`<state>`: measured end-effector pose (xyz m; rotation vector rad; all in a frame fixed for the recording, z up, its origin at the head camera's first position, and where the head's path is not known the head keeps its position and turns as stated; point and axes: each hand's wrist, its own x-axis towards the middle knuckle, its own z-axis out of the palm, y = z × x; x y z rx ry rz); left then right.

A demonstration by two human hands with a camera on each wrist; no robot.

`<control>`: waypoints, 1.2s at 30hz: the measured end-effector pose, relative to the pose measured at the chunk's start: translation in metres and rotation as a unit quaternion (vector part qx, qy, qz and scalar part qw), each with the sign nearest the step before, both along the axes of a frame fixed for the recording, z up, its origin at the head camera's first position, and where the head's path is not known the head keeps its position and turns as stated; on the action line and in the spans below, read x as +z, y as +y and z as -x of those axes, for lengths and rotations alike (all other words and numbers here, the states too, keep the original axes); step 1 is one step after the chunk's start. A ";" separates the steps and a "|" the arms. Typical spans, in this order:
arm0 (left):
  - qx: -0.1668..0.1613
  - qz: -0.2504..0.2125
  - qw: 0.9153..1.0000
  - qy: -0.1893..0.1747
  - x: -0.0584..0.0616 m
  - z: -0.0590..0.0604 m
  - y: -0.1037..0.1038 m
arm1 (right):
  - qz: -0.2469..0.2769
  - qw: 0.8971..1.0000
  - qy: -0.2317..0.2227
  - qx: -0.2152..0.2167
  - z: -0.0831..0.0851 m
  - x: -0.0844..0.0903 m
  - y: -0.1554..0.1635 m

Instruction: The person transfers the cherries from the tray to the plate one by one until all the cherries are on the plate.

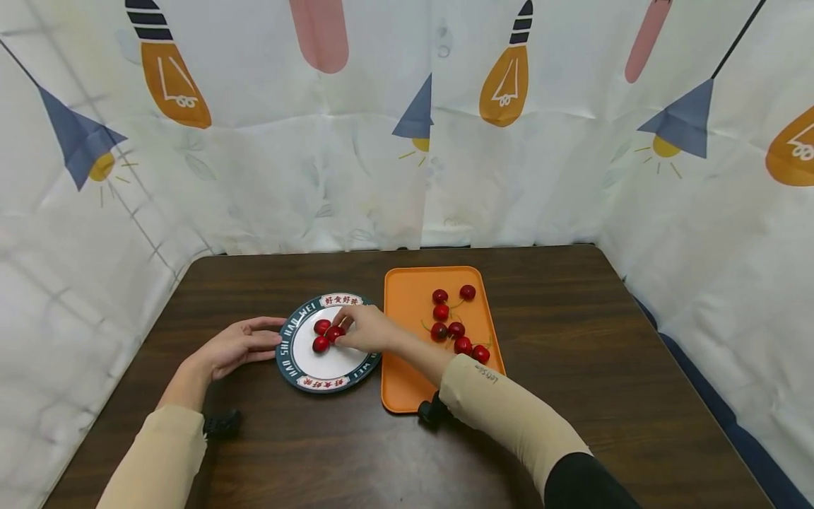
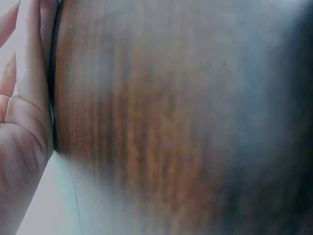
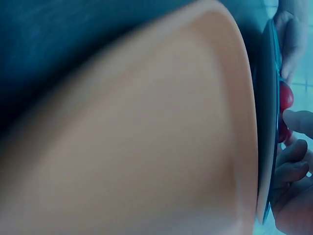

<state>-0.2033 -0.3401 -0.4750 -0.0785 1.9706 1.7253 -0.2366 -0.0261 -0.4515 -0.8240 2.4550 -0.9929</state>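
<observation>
Tabletop (image 1: 572,339) I'm eyeing is dark woodgrain, lamp-print curtain (image 1: 381,205) behind; right hand (image 1: 367,329) pinches a cherry (image 1: 333,335) on the plate (image 1: 346,363), left hand (image 1: 238,346) touches its rim, fingers straightish

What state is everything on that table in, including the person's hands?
Plate: face up, flat on the table, holding cherries.
Plate cherries: whole, red, three visible, clustered.
Tray: face up, flat, partly hidden by the right arm.
Tray cherries: red, seven visible, some with stems.
Left hand: fingers fairly straight, at the plate's rim.
Right hand: fingers curled, appearing to pinch one plate cherry.
</observation>
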 end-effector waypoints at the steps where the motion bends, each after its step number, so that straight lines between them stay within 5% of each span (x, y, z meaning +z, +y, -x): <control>1: 0.000 0.000 1.000 0.001 0.000 0.000 0.000 | 0.000 1.000 0.004 0.003 -0.001 0.000 -0.002; 13: 0.002 0.001 1.000 0.001 0.003 -0.003 0.003 | 0.005 1.000 0.014 0.008 -0.007 0.005 -0.009; 36: 0.007 0.005 1.000 0.005 0.002 -0.004 0.003 | 0.038 0.998 -0.010 0.046 -0.010 0.026 0.042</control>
